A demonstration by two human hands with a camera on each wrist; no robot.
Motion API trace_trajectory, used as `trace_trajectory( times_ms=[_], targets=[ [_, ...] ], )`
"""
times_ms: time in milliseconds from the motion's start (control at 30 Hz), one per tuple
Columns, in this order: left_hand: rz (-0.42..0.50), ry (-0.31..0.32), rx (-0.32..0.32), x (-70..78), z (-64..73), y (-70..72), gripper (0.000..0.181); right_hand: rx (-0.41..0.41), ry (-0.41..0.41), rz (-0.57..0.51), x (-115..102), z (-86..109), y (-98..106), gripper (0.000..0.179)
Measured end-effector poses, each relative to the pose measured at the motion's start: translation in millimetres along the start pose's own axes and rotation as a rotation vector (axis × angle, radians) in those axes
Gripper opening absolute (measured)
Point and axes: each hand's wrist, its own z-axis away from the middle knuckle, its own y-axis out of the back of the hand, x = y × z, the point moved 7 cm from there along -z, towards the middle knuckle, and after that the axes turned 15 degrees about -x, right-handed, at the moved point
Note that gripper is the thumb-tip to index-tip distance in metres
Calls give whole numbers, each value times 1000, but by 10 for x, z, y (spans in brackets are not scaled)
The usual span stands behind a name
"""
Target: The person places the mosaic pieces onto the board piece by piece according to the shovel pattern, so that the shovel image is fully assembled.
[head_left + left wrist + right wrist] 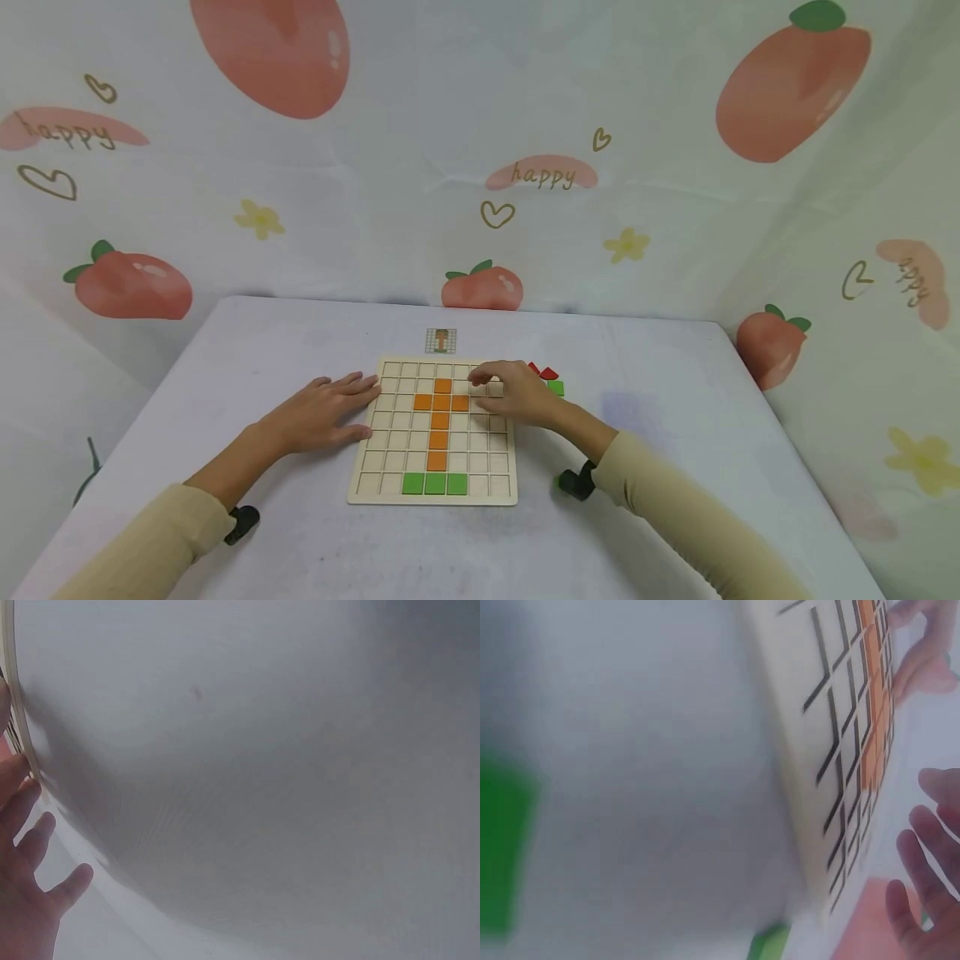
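Note:
A light wooden grid board (390, 458) lies on the table. Orange squares (440, 421) form a cross on it, with a row of green squares (435, 483) at the bottom. Fingers spread, my left hand (330, 412) rests beside the board with its fingertips at the left edge. My right hand (517, 392) hovers over the board's upper right cells, its fingers loosely bent and apart. In the right wrist view no piece shows between the fingers of that hand (930, 885).
Behind the board lies a small pattern card (441, 341). Red pieces (549, 373) and a green square (556, 388) sit past its right edge, partly behind my right hand. Another green piece (559, 482) is by my right wrist. A printed cloth (375, 208) hangs behind the table.

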Motion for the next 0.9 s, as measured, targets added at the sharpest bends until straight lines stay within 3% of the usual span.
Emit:
trace_trajectory(
  times_ms=[300,700,900],
  targets=[
    [-12,0,5,2,3,0,70,-3,-19,38,209,530,120,30],
    [-10,6,-2,10,4,2,70,-94,-82,-96,458,1154,32,42],
    [-16,9,-2,16,5,13,69,-136,-65,-142,501,1362,-47,51]
  ],
)
